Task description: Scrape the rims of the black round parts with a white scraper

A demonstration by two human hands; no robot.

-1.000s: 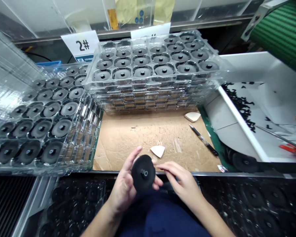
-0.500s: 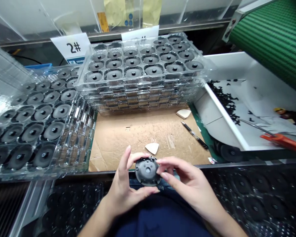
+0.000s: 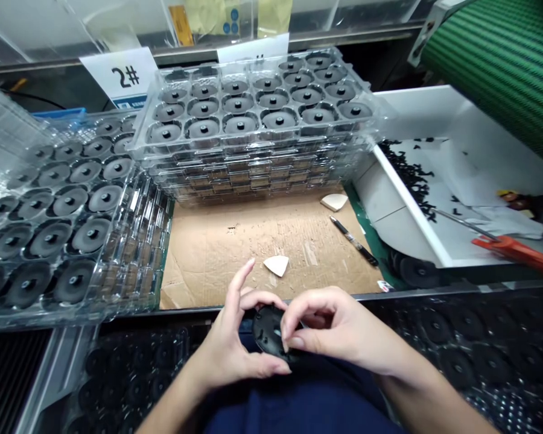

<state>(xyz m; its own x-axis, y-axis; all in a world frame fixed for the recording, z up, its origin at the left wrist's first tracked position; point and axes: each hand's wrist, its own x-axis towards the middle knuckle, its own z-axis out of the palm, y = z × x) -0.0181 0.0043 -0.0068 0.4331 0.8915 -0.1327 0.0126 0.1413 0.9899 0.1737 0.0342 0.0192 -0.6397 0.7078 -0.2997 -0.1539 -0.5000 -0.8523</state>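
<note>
We hold a black, round plastic disc (image 3: 265,330) low in front of us, off the near edge of the brown cardboard sheet (image 3: 208,247). Our left hand (image 3: 228,346) grips it by the rim, curled fingers along the far side and thumb along the near side, with the forefinger raised clear. Our right hand (image 3: 332,322) has thumb and forefinger brought together at the right part of the disc's studded face; we cannot tell whether a small piece sits between those fingertips. The disc lies between the two hands, just left of the right fingertips, its face tilted; being round, it shows no long axis. Both hands touch it, the left one bearing it. Beyond it on the cardboard rests a cream-white, wedge-shaped piece (image 3: 276,265), near but apart from our fingers.
</note>
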